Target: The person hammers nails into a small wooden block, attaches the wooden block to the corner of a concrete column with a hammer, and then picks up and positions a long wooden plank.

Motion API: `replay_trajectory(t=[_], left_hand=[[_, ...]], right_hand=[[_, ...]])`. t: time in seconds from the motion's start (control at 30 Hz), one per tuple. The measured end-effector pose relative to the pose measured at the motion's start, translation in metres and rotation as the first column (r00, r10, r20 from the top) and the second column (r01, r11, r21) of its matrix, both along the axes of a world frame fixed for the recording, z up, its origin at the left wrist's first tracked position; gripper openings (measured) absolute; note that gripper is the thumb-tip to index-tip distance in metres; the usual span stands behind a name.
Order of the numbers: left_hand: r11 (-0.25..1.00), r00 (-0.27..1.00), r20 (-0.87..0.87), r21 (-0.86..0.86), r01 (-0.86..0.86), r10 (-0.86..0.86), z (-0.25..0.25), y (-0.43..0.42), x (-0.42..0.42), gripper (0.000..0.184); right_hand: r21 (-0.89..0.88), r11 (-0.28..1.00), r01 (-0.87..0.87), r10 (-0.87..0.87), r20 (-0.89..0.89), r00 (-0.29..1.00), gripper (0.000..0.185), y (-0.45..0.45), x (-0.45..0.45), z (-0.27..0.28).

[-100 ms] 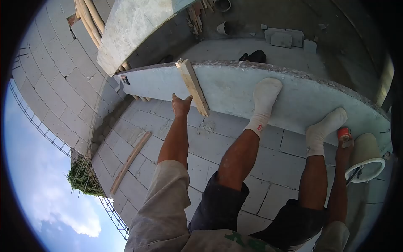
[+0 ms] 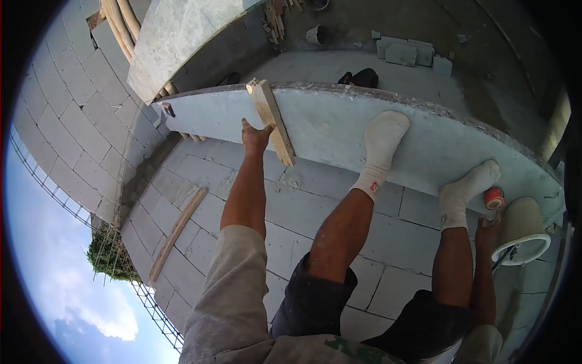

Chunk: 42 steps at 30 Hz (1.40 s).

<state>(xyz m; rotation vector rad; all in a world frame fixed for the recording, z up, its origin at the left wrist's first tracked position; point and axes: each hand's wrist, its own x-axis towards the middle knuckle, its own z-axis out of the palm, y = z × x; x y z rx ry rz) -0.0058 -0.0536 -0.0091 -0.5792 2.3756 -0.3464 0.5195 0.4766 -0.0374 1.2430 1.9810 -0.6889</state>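
My left hand [image 2: 256,137] reaches to the lower part of the pale curved board [image 2: 327,130]. Its fingers are apart, and the thumb points toward a short wooden batten [image 2: 271,121] lying across the board. Far to the right, my right hand [image 2: 489,223] is just below a red round object [image 2: 494,198], beside a whitish bucket [image 2: 522,224]. Its fingers look apart, though small and partly unclear.
My socked feet [image 2: 385,136] stand on the board. Below lie a block surface [image 2: 339,224] and a long wooden strip [image 2: 177,235]. Beyond the board's dark edge is a lower floor with stacked slabs [image 2: 401,53] and a small bucket [image 2: 314,35]. Sky shows at the left.
My right hand has drawn back slightly from the red object, toward my body. My left hand has moved a little up the board. The view has shifted slightly.
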Motion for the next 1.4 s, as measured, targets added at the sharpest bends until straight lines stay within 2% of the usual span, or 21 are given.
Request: replay_trajectory(t=[0.07,0.1,0.2,0.23,0.37,0.47,0.5,0.57,0.67,0.7,0.77,0.8,0.9,1.0,1.03,1.13,1.17,1.27,1.3,1.37,1.4], left_hand=[[0.986,1.0,0.011,0.165,0.019,-0.022,-0.042,-0.013,0.005,0.109],[0.968,1.0,0.016,0.252,0.002,-0.007,-0.063,-0.01,0.01,0.101],[0.982,0.997,-0.06,0.187,-0.03,0.042,-0.087,0.003,0.013,0.093],[0.996,0.999,-0.027,0.076,0.044,-0.042,-0.077,0.021,0.01,0.087],[0.961,0.981,0.063,0.221,0.165,-0.182,-0.042,0.081,-0.001,0.083],[0.897,0.966,0.027,0.379,0.228,-0.257,-0.016,0.141,-0.022,0.08],[0.862,0.963,-0.004,0.445,0.243,-0.269,-0.012,0.161,-0.029,0.081],[0.757,0.964,-0.005,0.618,0.213,-0.267,-0.009,0.21,-0.05,0.082],[0.402,0.993,0.085,0.914,-0.044,-0.083,0.005,0.301,-0.08,0.08],[0.349,0.995,0.07,0.936,-0.038,-0.077,-0.005,0.324,-0.089,0.079],[0.209,0.99,0.131,0.968,-0.139,0.049,0.014,0.393,-0.102,0.078],[0.121,0.98,0.176,0.975,-0.186,0.09,0.022,0.432,-0.107,0.077],[0.157,0.984,0.155,0.973,-0.167,0.084,0.016,0.517,-0.114,0.062],[0.304,0.991,0.132,0.943,-0.137,0.038,0.001,0.576,-0.113,0.051],[0.318,0.987,0.159,0.934,-0.162,0.037,-0.008,0.591,-0.111,0.058],[0.226,0.974,0.18,0.952,-0.208,0.139,-0.028,0.628,-0.096,0.065],[0.182,0.959,0.246,0.946,-0.269,0.139,-0.03,0.635,-0.091,0.069],[0.158,0.928,0.29,0.931,-0.33,0.233,-0.032,0.647,-0.07,0.068],[0.072,0.916,0.324,0.934,-0.349,0.235,-0.042,0.644,-0.066,0.066],[0.078,0.915,0.315,0.936,-0.344,0.254,-0.055,0.632,-0.062,0.065],[0.065,0.912,0.311,0.939,-0.339,0.267,-0.059,0.63,-0.06,0.065]], right_hand=[[-0.044,0.994,-0.099,0.103,0.097,0.99,0.064,0.002,0.004,0.032],[-0.037,0.995,-0.094,0.098,0.151,0.984,0.062,0.006,0.012,0.04],[-0.057,0.998,-0.024,0.033,0.157,0.987,0.056,0.007,0.015,0.051],[-0.07,0.998,0.002,0.008,0.137,0.991,0.055,0.007,0.008,0.054],[-0.099,0.973,0.208,-0.192,0.151,0.97,0.048,0.011,-0.039,0.073],[-0.085,0.991,0.107,-0.103,0.053,0.993,0.043,0.023,-0.045,0.075],[-0.073,0.988,0.134,-0.136,-0.02,0.991,0.034,0.026,-0.051,0.074],[-0.119,0.968,0.223,-0.223,0.015,0.975,0.031,0.045,-0.078,0.078],[-0.202,0.92,0.334,-0.347,-0.03,0.937,0.029,0.066,-0.084,0.049],[-0.212,0.896,0.389,-0.399,-0.004,0.917,0.028,0.072,-0.085,0.033],[-0.269,0.88,0.391,-0.44,-0.153,0.885,0.034,0.081,-0.12,0.017],[-0.264,0.9,0.348,-0.4,-0.179,0.899,0.035,0.084,-0.138,0.013],[-0.25,0.92,0.302,-0.364,-0.256,0.896,0.038,0.1,-0.185,0.0],[-0.339,0.884,0.323,-0.431,-0.319,0.844,0.041,0.116,-0.195,-0.022],[-0.373,0.875,0.308,-0.435,-0.328,0.839,0.042,0.124,-0.2,-0.02],[-0.409,0.869,0.277,-0.451,-0.428,0.783,0.048,0.148,-0.228,-0.004],[-0.412,0.87,0.269,-0.454,-0.46,0.764,0.05,0.154,-0.234,0.004],[-0.518,0.83,0.208,-0.52,-0.582,0.625,0.063,0.168,-0.246,0.014],[-0.54,0.813,0.218,-0.558,-0.615,0.557,0.066,0.169,-0.251,0.023],[-0.58,0.785,0.217,-0.612,-0.674,0.414,0.074,0.171,-0.265,0.042],[-0.604,0.763,0.229,-0.641,-0.664,0.385,0.075,0.174,-0.27,0.047]])
